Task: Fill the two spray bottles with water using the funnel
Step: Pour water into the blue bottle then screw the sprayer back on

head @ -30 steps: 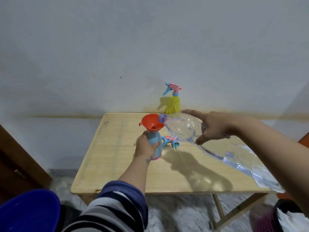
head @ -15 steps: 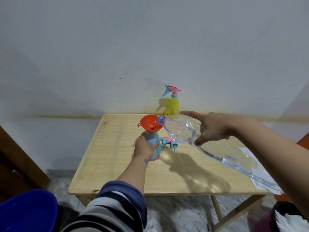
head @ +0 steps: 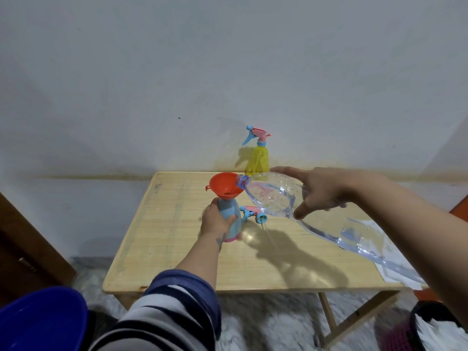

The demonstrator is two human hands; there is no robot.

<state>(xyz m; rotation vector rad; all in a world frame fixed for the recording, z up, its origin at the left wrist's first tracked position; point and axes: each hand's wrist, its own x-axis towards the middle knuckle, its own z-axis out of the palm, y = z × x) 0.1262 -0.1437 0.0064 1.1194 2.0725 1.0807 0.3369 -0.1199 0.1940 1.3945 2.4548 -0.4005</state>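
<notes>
Wooden table [head: 177,249] against white wall [head: 177,72], left hand [head: 215,221] grasping blue bottle [head: 231,214], right hand [head: 321,192] grasping clear bottle [head: 273,196]

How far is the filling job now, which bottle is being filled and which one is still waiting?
Done: the blue spray bottle is open, its spray head lying on the table, the orange funnel in its neck. In hand: the left hand steadies it while the right hand tips the clear bottle into the funnel. Left: the yellow spray bottle is still capped; its water level is unclear.
</notes>
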